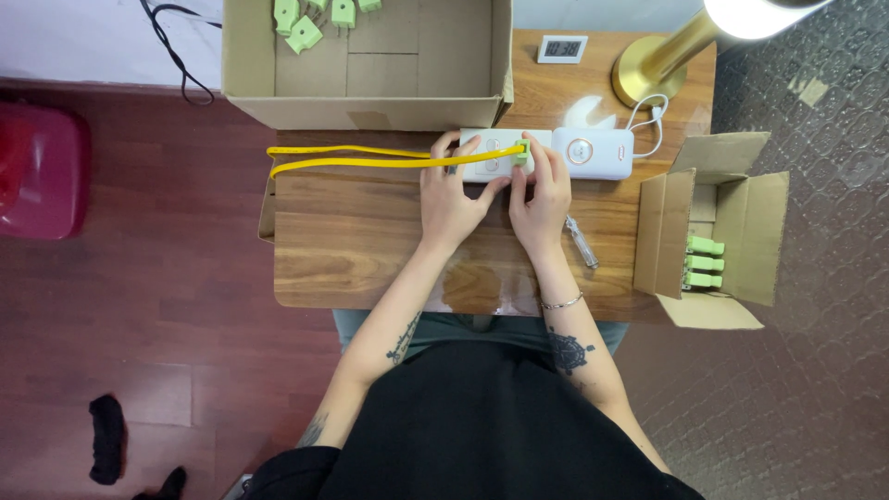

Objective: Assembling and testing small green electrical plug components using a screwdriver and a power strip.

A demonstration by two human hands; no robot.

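A white power strip (489,148) lies across the far part of a small wooden table (352,241). My left hand (451,193) rests on its left half, fingers holding it down. My right hand (540,192) pinches a small green plug (521,152) that sits on the strip. A yellow cable (370,157) runs in a long loop from the plug to the table's left edge. A white rounded device (593,153) lies right next to the strip, on its right.
A large open cardboard box (370,102) at the back holds several green plugs (304,33). A smaller open box (732,231) at the right holds more green plugs (704,262). A screwdriver (582,243), a brass lamp base (648,69), a small clock (562,48) and a red stool (42,167) are around.
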